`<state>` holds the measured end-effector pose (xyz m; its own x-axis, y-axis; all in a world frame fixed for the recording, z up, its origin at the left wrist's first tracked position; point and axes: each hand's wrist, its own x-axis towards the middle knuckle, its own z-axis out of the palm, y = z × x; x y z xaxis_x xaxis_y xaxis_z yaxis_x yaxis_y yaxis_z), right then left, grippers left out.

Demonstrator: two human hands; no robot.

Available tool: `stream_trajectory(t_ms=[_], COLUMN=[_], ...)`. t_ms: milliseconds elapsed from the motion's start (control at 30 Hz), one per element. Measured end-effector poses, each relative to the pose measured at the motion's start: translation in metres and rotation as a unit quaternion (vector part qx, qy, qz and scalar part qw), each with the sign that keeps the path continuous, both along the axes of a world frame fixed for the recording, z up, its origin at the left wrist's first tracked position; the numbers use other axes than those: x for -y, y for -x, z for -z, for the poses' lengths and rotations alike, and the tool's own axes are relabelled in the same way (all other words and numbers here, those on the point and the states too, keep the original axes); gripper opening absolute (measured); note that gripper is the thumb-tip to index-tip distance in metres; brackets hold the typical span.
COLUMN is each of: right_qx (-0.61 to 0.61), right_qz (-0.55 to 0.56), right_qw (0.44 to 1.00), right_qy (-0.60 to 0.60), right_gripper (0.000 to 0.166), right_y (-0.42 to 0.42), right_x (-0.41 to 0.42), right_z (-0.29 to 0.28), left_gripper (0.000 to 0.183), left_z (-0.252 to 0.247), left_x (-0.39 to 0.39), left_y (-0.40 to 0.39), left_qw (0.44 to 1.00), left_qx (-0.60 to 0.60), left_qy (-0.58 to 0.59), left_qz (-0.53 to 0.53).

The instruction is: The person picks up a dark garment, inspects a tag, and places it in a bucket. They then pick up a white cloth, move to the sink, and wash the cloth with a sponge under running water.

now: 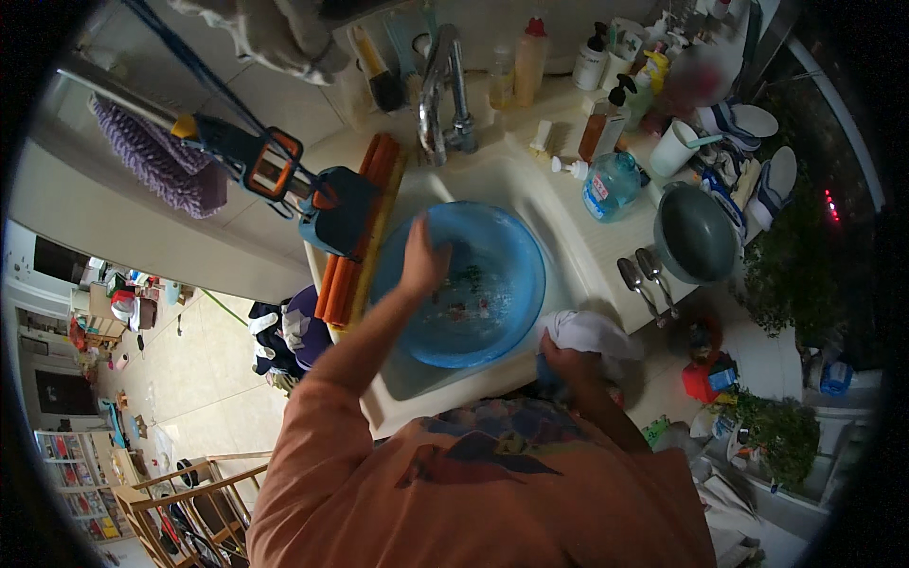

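Note:
A round blue plastic basin (525, 312) stands in a white sink (568, 277), with water and blurred dark and reddish patches inside. Over the basin's left part is my left hand (426, 257), raised, with nothing plainly seen in it; how its fingers lie is hard to tell. My right hand (570, 361) grips a white cloth (586, 332) at the sink's near right edge, where part of the cloth hangs outside the rim. Behind the basin rises a chrome faucet (432, 106).
An orange sponge mop head (348, 248) lies across the sink's left edge. On the right counter are a clear blue bottle (612, 186), two spoons (639, 287) and a grey-green bowl (696, 234). Several bottles line the back. A purple basin (307, 330) with clothes is at lower left.

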<state>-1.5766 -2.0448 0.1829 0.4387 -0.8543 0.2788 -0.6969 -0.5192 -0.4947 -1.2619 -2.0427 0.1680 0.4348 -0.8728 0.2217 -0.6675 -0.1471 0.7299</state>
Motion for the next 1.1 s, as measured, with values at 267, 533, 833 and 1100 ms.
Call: stream_trajectory(t_ms=[267,533,833,1100], right_qx=[-0.012,-0.101,-0.019,0.043], right_qz=[-0.032,-0.032,-0.065,-0.172], right_qw=[0.995,0.992,0.979,0.984], right_qy=[0.097,0.074,0.191,-0.006], right_gripper=[0.031,0.032,0.029,0.013], right_y=[0.005,0.005,0.005,0.014], right_x=[0.006,0.004,-0.004,-0.002], right_z=[0.008,0.016,0.011,-0.008], left_gripper=[0.030,0.025,0.058,0.060], left_z=[-0.031,-0.007,-0.002,0.049], left_x=[0.172,0.185,0.024,-0.185], left_y=[-0.117,-0.143,-0.039,0.074], left_qw=[0.851,0.717,0.997,0.819], left_qx=[0.510,0.632,0.050,-0.475], left_qy=[-0.113,-0.293,0.045,-0.066], left_qz=[-0.044,0.013,0.036,-0.316])
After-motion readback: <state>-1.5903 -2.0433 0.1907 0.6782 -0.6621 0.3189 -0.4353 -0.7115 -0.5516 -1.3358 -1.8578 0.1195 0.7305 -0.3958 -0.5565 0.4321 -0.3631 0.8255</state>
